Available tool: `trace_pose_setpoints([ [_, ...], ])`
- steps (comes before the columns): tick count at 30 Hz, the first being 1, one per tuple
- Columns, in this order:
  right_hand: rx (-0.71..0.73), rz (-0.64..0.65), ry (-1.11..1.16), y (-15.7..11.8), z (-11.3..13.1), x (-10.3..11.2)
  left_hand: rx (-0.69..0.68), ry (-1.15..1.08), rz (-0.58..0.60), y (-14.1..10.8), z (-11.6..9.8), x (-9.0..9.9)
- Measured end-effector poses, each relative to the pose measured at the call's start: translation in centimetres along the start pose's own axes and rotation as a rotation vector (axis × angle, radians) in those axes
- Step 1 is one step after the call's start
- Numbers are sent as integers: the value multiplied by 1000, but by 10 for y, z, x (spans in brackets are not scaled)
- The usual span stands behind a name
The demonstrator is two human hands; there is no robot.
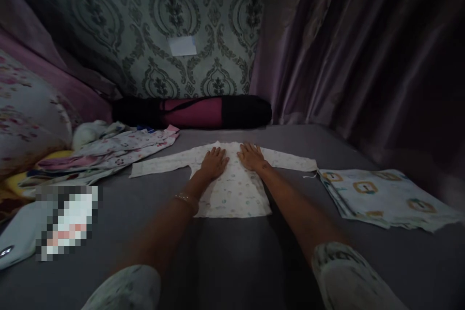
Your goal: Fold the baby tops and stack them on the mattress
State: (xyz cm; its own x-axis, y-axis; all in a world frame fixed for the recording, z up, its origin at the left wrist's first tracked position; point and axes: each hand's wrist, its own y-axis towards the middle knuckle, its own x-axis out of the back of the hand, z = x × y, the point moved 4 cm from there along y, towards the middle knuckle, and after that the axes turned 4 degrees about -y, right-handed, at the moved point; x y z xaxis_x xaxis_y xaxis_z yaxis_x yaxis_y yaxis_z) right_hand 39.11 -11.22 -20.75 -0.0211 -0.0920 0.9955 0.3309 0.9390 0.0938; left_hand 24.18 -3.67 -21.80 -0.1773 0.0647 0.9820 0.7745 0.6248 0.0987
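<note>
A small white long-sleeved baby shirt (232, 193) with a faint print lies spread on the grey sheet (160, 232), its sleeves stretched out to both sides. My left hand (215, 161) rests flat on the upper left of the shirt, fingers apart. On the upper right, near the shoulder, my right hand (251, 156) lies flat with its fingers extended. Both palms press on the cloth and grip nothing. A thin tie hangs by the right sleeve's cuff. The fabric under my hands is hidden.
At the right lies a folded white printed cloth (385, 196). Loose children's clothes (119, 147) are heaped on the left, beside a floral pillow (29, 111). A black and pink bolster (196, 112) lies along the wall. Purple curtains (301, 48) hang at the right.
</note>
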Motion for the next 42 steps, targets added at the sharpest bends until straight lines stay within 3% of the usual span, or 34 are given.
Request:
trace_pose_setpoints([
  [7, 88, 22, 59, 18, -2, -16, 121, -20, 4, 32, 20, -14],
  [25, 73, 95, 151, 17, -3, -17, 133, -22, 35, 30, 21, -14],
  [30, 25, 46, 363, 16, -8, -5, 146, -73, 40, 31, 24, -14],
  [32, -59, -58, 492, 11, -20, 8, 145, -65, 65, 31, 25, -15],
  [35, -335, -157, 560, -5, -55, 22, 129, -45, 79, 31, 24, -14],
  [38, -635, -159, 429, -35, -103, 26, 128, -41, 78, 30, 22, -14],
  [42, -843, -199, 246, -70, -164, 22, 142, -42, 87, 30, 21, -15],
])
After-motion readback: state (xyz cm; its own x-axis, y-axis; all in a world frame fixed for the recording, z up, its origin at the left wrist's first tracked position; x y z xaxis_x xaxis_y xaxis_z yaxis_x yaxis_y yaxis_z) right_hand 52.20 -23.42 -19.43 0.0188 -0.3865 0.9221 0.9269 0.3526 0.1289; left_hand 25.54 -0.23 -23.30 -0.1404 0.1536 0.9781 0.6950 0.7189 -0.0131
